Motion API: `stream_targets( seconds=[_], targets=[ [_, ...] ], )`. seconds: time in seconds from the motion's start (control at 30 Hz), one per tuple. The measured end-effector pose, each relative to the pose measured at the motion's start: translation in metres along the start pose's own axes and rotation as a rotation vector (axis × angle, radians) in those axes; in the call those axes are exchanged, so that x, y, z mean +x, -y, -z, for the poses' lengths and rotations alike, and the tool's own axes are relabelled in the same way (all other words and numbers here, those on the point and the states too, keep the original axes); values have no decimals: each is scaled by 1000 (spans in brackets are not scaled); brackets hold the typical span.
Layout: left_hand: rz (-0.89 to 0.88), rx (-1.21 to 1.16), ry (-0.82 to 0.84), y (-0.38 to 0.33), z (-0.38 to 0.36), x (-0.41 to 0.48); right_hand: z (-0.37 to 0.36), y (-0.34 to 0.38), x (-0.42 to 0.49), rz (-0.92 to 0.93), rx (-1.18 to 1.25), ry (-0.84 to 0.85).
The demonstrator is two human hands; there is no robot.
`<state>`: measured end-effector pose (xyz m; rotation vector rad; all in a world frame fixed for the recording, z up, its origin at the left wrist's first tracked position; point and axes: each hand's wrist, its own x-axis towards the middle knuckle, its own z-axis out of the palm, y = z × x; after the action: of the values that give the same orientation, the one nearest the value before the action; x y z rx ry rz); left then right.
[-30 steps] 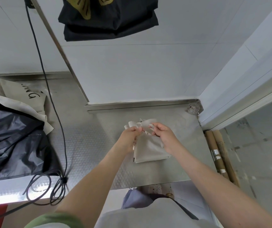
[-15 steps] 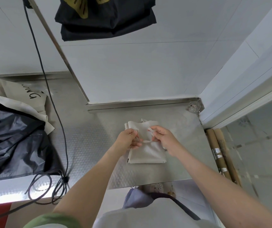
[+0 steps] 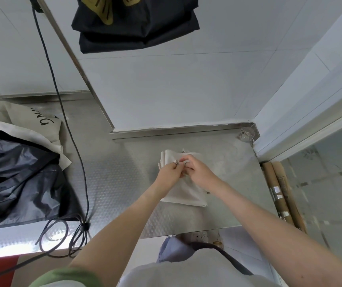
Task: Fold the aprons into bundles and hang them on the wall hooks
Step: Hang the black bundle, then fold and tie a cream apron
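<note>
a folded cream apron (image 3: 184,193) lies flat on the steel table (image 3: 238,204), near the wall corner, as a person works over it. the left hand (image 3: 169,172) and right hand (image 3: 200,172) meet above its far half, fingers curled and pinching a thin strip of its fabric between them. a black apron bundle (image 3: 135,23) with a gold print hangs on the tiled wall above. to the left, dark crumpled cloth (image 3: 17,179) and a pale lettered cloth (image 3: 31,119) sit beside a black cable (image 3: 73,141).
</note>
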<state>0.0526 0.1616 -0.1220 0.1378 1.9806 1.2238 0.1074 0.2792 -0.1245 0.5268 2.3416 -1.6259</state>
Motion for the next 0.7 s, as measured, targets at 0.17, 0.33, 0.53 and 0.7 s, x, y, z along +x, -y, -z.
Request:
stream_targets(
  seconds=[0.17, 0.33, 0.53, 0.7],
  targets=[
    [74, -207, -90, 3, 4, 6, -2, 2, 1, -92, 106, 5],
    [114, -563, 127, 4, 13, 9, 7, 5, -1, -223, 236, 36],
    [0, -126, 227, 3, 28, 7, 12, -2, 4, -346, 328, 83],
    [-199, 407, -29, -2, 19, 10, 11, 2, 6, -349, 393, 55]
  ],
)
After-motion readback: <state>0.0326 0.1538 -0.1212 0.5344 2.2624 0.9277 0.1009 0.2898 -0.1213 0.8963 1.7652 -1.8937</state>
